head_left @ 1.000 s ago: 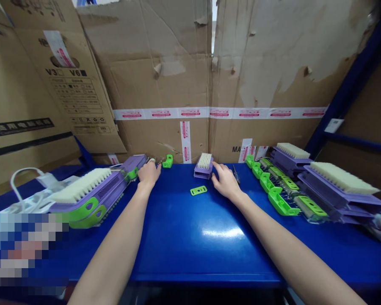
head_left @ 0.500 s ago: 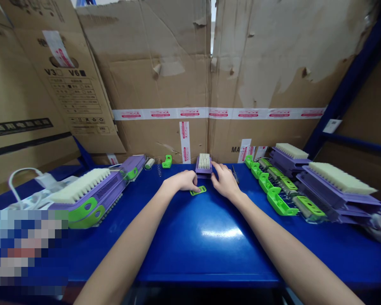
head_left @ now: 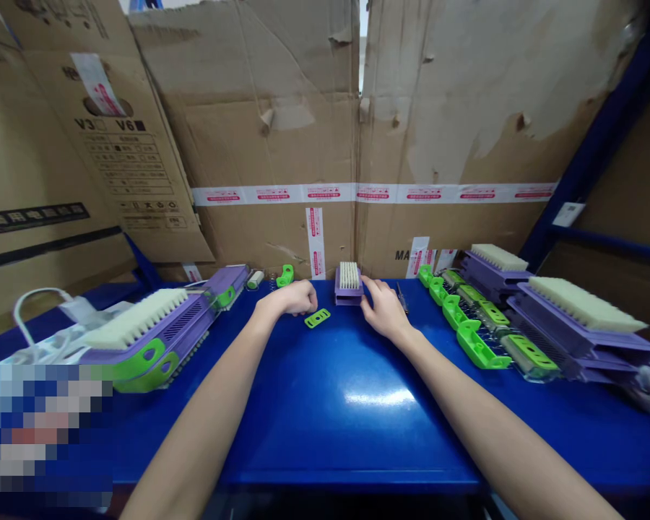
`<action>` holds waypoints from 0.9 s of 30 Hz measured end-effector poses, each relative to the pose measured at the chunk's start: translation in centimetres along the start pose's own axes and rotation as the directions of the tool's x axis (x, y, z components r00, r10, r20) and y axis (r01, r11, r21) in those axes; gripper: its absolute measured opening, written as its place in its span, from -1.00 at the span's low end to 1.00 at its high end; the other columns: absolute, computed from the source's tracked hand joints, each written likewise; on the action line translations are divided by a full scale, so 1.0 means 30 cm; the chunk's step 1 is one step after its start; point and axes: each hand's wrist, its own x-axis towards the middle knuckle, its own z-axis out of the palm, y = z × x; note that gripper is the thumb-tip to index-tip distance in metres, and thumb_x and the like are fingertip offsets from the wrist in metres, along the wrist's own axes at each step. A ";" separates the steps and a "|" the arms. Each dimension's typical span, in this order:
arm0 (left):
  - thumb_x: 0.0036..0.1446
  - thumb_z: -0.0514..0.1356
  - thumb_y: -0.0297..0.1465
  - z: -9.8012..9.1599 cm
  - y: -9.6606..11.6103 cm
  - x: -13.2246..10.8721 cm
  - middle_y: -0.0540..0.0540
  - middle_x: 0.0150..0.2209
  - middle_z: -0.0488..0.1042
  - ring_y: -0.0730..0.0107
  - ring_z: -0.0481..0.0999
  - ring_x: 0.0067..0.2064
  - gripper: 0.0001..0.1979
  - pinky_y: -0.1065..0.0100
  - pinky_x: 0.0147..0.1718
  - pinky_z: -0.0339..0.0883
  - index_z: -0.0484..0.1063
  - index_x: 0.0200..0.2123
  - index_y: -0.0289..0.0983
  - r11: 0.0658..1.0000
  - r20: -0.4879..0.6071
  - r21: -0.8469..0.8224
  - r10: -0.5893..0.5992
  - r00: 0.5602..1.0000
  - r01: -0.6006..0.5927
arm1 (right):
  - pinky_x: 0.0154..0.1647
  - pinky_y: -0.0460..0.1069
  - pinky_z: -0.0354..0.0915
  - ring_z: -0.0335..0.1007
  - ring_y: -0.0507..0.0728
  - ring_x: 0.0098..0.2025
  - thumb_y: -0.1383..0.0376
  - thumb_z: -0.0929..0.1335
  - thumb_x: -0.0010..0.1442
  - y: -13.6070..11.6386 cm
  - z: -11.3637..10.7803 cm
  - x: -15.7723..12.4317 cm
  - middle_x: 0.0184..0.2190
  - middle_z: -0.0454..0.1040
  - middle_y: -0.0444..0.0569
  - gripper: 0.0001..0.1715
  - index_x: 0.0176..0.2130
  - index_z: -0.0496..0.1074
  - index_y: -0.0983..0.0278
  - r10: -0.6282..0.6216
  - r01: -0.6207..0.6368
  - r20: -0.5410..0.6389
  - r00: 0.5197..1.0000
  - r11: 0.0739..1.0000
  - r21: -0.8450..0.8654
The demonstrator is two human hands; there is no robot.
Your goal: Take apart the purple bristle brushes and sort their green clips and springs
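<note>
My left hand (head_left: 292,297) rests on the blue table (head_left: 325,419) with its fingers curled. Its fingertips touch the upper left edge of a flat green plate (head_left: 318,318) that lies on the table. My right hand (head_left: 383,309) is just right of a small purple block with white bristles (head_left: 349,283); its fingers press against the block's right side. The block stands upright near the table's back edge, between my two hands.
A long purple and green brush unit (head_left: 141,332) lies at the left beside a white cable (head_left: 32,303). Stacked purple brush units (head_left: 579,318) and a row of green parts (head_left: 477,325) fill the right. A green clip (head_left: 287,274) and a thin tool (head_left: 401,296) lie by the cardboard boxes (head_left: 282,144).
My left hand came from the far left unit to the green plate, then drew back left, sliding the plate with it. My right hand stayed at the bristle block.
</note>
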 end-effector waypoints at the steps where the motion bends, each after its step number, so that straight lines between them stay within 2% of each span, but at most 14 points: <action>1: -0.16 0.13 -0.47 -0.007 -0.007 0.000 -0.03 -0.51 0.45 0.51 0.36 -0.56 -0.84 0.49 -0.57 0.23 0.46 -0.42 -0.32 1.000 -0.028 0.000 -0.006 1.000 0.006 | 0.04 0.12 0.23 0.29 0.24 0.03 0.36 0.16 0.20 0.000 0.001 0.000 0.01 0.40 0.19 -0.44 0.18 0.21 0.41 -0.001 0.001 -0.001 1.000 1.000 0.001; 3: -0.11 0.18 -0.36 -0.012 -0.012 -0.006 -0.03 -0.52 0.44 0.50 0.34 -0.57 -0.84 0.47 -0.58 0.22 0.46 -0.43 -0.31 0.999 -0.055 0.026 -0.025 0.998 0.026 | 0.04 0.12 0.23 0.29 0.24 0.03 0.36 0.16 0.20 0.001 0.002 0.001 0.01 0.40 0.19 -0.44 0.18 0.21 0.40 -0.003 0.003 -0.004 1.000 1.000 0.001; 6: -0.15 0.25 -0.18 0.005 0.001 -0.032 -0.05 -0.52 0.46 0.45 0.37 -0.54 -0.71 0.44 -0.57 0.21 0.47 -0.43 -0.30 0.991 0.017 0.115 -0.065 0.998 0.063 | 0.02 0.12 0.23 0.29 0.24 0.02 0.35 0.16 0.21 0.003 0.004 0.002 0.01 0.40 0.19 -0.45 0.18 0.21 0.39 -0.005 0.005 -0.003 1.000 1.000 -0.005; 8: -0.20 0.28 -0.20 0.022 0.019 -0.050 -0.07 -0.46 0.51 0.40 0.42 -0.48 -0.71 0.43 -0.55 0.20 0.50 -0.42 -0.28 0.979 0.025 0.200 -0.043 0.999 0.038 | 0.02 0.11 0.24 0.29 0.24 0.02 0.34 0.16 0.21 0.005 0.006 0.002 0.00 0.40 0.19 -0.45 0.17 0.22 0.37 -0.006 0.006 -0.002 1.000 1.000 -0.006; 11: -0.21 0.25 -0.29 0.026 0.027 -0.062 -0.08 -0.41 0.55 0.35 0.47 -0.43 -0.77 0.41 -0.51 0.21 0.52 -0.41 -0.26 0.956 -0.044 0.293 0.011 0.999 0.002 | 0.02 0.11 0.23 0.29 0.24 0.03 0.34 0.16 0.21 0.006 0.008 0.001 0.00 0.40 0.18 -0.45 0.17 0.22 0.37 -0.006 0.006 -0.004 1.000 1.000 -0.001; 13: -0.18 0.23 -0.28 0.002 0.005 -0.057 -0.10 -0.40 0.56 0.30 0.50 -0.40 -0.77 0.39 -0.47 0.24 0.53 -0.40 -0.26 0.953 -0.142 0.299 -0.012 0.990 0.055 | 0.02 0.11 0.23 0.28 0.24 0.03 0.35 0.16 0.20 0.006 0.007 0.000 0.00 0.40 0.18 -0.45 0.18 0.22 0.38 -0.007 0.007 -0.004 1.000 1.000 0.001; 14: -0.16 0.23 -0.26 -0.016 -0.016 -0.052 -0.12 -0.39 0.56 0.26 0.52 -0.37 -0.75 0.38 -0.43 0.25 0.53 -0.38 -0.26 0.952 -0.230 0.287 -0.035 0.972 0.102 | 0.02 0.11 0.23 0.28 0.24 0.03 0.35 0.16 0.20 0.005 0.006 0.000 0.01 0.40 0.18 -0.44 0.18 0.21 0.39 -0.006 0.006 -0.003 1.000 1.000 0.002; 16: -0.11 0.22 -0.23 -0.056 -0.074 -0.041 -0.16 -0.32 0.57 0.19 0.55 -0.28 -0.71 0.35 -0.37 0.29 0.53 -0.31 -0.25 0.945 -0.433 0.202 -0.148 0.889 0.256 | 0.03 0.10 0.23 0.28 0.24 0.03 0.35 0.16 0.20 0.004 0.005 -0.001 0.01 0.40 0.18 -0.44 0.18 0.21 0.39 -0.005 0.005 0.000 1.000 1.000 0.002; 17: -0.08 0.21 -0.22 -0.075 -0.107 -0.035 -0.19 -0.29 0.58 0.14 0.56 -0.24 -0.71 0.34 -0.35 0.31 0.53 -0.30 -0.25 0.934 -0.492 0.140 -0.223 0.841 0.329 | 0.03 0.10 0.23 0.28 0.24 0.03 0.35 0.16 0.20 0.003 0.005 -0.001 0.01 0.40 0.18 -0.44 0.18 0.21 0.39 -0.005 0.005 0.001 1.000 1.000 0.002; 18: -0.04 0.19 -0.19 -0.091 -0.140 -0.029 -0.23 -0.27 0.57 0.09 0.56 -0.20 -0.70 0.31 -0.33 0.32 0.53 -0.31 -0.26 0.917 -0.525 0.077 -0.296 0.798 0.391 | 0.03 0.11 0.23 0.28 0.24 0.03 0.35 0.16 0.20 0.003 0.005 -0.001 0.00 0.40 0.18 -0.45 0.18 0.21 0.39 -0.006 0.006 0.002 1.000 1.000 0.003; 20: 0.01 0.17 -0.20 -0.110 -0.201 -0.016 -0.32 -0.16 0.55 -0.01 0.54 -0.12 -0.67 0.25 -0.29 0.35 0.53 -0.25 -0.30 0.851 -0.605 -0.042 -0.438 0.665 0.523 | 0.03 0.11 0.22 0.28 0.24 0.02 0.35 0.16 0.20 0.001 0.005 0.000 -0.01 0.41 0.17 -0.45 0.18 0.21 0.39 -0.009 0.009 0.004 1.000 1.000 0.005; 22: 0.05 0.16 -0.19 -0.114 -0.246 -0.004 -0.39 -0.10 0.52 -0.06 0.52 -0.07 -0.61 0.20 -0.25 0.37 0.51 -0.18 -0.35 0.808 -0.652 -0.087 -0.488 0.580 0.582 | 0.03 0.12 0.22 0.28 0.24 0.02 0.35 0.16 0.21 0.000 0.005 0.000 -0.01 0.41 0.17 -0.45 0.17 0.21 0.38 -0.011 0.011 0.006 1.000 1.000 0.010; 24: 0.07 0.15 -0.18 -0.110 -0.271 0.008 -0.42 -0.08 0.50 -0.08 0.51 -0.06 -0.57 0.16 -0.22 0.38 0.49 -0.14 -0.39 0.785 -0.680 -0.087 -0.496 0.539 0.613 | 0.03 0.12 0.22 0.29 0.24 0.02 0.35 0.16 0.21 -0.001 0.005 0.000 -0.01 0.40 0.18 -0.45 0.18 0.21 0.38 -0.009 0.009 0.010 1.000 1.000 0.014; 27: 0.10 0.13 -0.21 -0.102 -0.279 0.023 -0.43 -0.09 0.50 -0.07 0.51 -0.06 -0.59 0.15 -0.20 0.39 0.48 -0.12 -0.40 0.768 -0.699 -0.052 -0.484 0.526 0.638 | 0.04 0.12 0.22 0.28 0.24 0.02 0.36 0.16 0.21 -0.003 0.004 0.000 0.00 0.40 0.18 -0.45 0.18 0.21 0.39 -0.001 0.001 0.011 1.000 1.000 0.014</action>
